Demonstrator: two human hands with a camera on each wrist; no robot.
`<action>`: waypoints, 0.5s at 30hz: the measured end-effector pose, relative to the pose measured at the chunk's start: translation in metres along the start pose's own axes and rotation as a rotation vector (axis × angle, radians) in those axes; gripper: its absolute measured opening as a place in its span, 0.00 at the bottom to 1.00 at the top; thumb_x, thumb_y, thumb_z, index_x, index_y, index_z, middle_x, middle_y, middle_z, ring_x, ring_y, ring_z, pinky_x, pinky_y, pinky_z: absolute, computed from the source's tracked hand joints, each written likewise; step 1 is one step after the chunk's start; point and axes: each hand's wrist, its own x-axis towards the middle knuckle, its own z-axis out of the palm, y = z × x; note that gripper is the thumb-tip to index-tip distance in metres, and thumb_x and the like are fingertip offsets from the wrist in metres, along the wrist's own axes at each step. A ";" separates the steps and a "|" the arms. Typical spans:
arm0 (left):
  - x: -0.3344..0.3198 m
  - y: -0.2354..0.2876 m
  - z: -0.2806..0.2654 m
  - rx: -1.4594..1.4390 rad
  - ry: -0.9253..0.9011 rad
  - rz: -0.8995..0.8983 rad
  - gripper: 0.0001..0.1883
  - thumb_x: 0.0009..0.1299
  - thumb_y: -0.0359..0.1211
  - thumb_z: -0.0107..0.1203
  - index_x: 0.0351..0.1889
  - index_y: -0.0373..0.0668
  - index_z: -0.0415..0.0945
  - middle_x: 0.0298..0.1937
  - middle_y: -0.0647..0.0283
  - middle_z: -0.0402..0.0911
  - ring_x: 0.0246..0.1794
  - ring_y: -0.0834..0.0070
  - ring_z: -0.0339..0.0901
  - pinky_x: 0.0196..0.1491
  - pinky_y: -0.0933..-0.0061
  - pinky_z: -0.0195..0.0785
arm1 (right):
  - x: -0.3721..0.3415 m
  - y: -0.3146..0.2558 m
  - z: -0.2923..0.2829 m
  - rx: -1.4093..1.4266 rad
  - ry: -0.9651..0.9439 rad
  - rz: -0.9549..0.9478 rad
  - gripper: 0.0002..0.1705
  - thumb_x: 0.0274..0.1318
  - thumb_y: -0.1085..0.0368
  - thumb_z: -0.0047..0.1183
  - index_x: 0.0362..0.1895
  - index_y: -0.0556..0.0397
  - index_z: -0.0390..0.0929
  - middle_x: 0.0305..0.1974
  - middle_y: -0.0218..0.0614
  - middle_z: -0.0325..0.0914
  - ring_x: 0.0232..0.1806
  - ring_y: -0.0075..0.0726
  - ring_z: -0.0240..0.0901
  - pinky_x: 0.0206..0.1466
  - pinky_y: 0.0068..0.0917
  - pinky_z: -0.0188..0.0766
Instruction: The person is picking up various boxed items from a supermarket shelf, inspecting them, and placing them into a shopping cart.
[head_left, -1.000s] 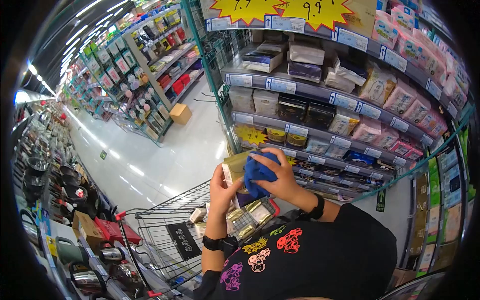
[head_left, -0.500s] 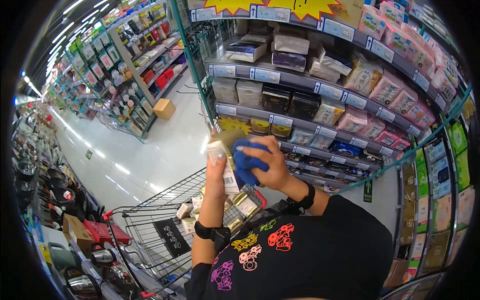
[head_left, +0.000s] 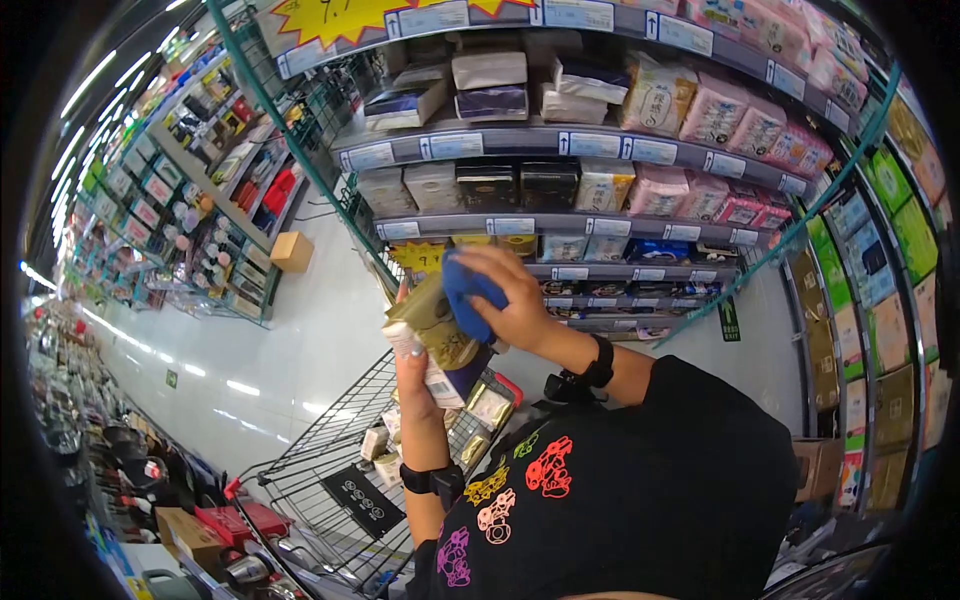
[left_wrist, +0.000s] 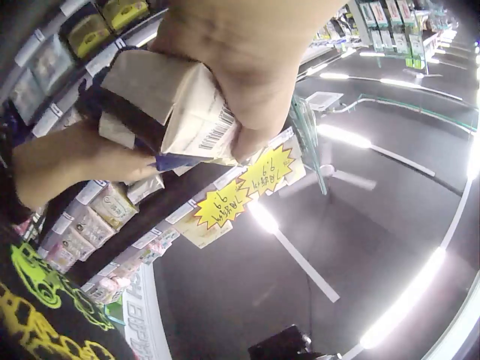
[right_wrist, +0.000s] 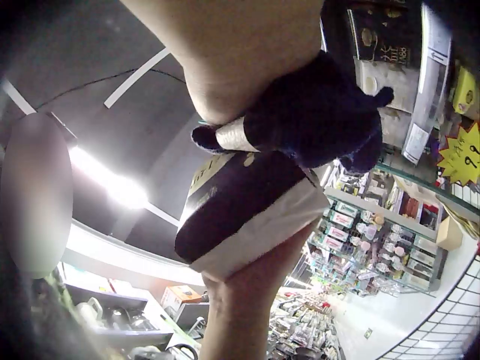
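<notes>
My left hand (head_left: 411,372) grips a soft tissue pack (head_left: 440,330) from its side, holding it above the shopping cart. The pack has a gold printed face, a dark purple part and white sides; a barcode shows on the pack (left_wrist: 196,112) in the left wrist view. A bunched blue cloth (head_left: 466,298) lies against the gold face under my right hand (head_left: 518,302), whose fingers bend over it. In the right wrist view the cloth (right_wrist: 315,112) looks dark and sits at one end of the pack (right_wrist: 251,201). Part of the gold face is hidden by the cloth.
Below is a wire shopping cart (head_left: 300,455) with several tissue packs (head_left: 490,408) in it. Ahead stands a shelf (head_left: 510,138) stacked with tissue packs. A cardboard box (head_left: 291,252) sits on the aisle floor at left. Kettles and pans line the lower left.
The head view has shifted, with the shelf moving left and down in it. The pack has been turned, showing its gold face, and my right hand has moved the cloth over it.
</notes>
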 end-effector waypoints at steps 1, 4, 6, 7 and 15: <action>-0.001 -0.001 -0.005 -0.051 0.020 0.007 0.45 0.58 0.43 0.57 0.69 0.44 0.42 0.65 0.53 0.56 0.64 0.60 0.58 0.64 0.59 0.53 | -0.004 0.000 0.000 -0.001 -0.047 -0.013 0.25 0.41 0.71 0.55 0.50 0.49 0.73 0.53 0.42 0.69 0.55 0.49 0.65 0.57 0.38 0.60; -0.006 -0.007 -0.031 -0.172 0.115 0.002 0.31 0.68 0.48 0.37 0.65 0.42 0.52 0.64 0.53 0.60 0.62 0.58 0.61 0.63 0.56 0.54 | -0.022 0.011 0.000 0.095 -0.196 -0.037 0.25 0.45 0.66 0.56 0.52 0.47 0.72 0.53 0.40 0.69 0.55 0.49 0.64 0.58 0.39 0.57; -0.007 -0.010 -0.036 -0.289 0.198 0.000 0.31 0.68 0.51 0.37 0.64 0.43 0.54 0.63 0.53 0.61 0.61 0.57 0.62 0.62 0.53 0.55 | -0.022 0.018 -0.005 0.201 -0.238 -0.038 0.24 0.46 0.67 0.56 0.51 0.49 0.71 0.52 0.41 0.70 0.54 0.46 0.67 0.57 0.36 0.60; -0.005 -0.011 -0.032 -0.320 0.207 0.020 0.32 0.68 0.52 0.38 0.64 0.43 0.55 0.62 0.53 0.62 0.61 0.57 0.62 0.61 0.53 0.56 | -0.023 0.025 -0.005 0.252 -0.237 -0.026 0.23 0.46 0.68 0.56 0.51 0.50 0.72 0.52 0.41 0.70 0.54 0.45 0.67 0.56 0.35 0.61; 0.012 -0.056 -0.025 -0.307 0.225 -0.125 0.34 0.67 0.56 0.37 0.64 0.44 0.55 0.62 0.54 0.63 0.59 0.57 0.65 0.59 0.50 0.58 | -0.036 0.065 0.000 0.374 -0.231 0.320 0.30 0.43 0.67 0.58 0.54 0.53 0.65 0.52 0.42 0.68 0.56 0.42 0.65 0.58 0.31 0.59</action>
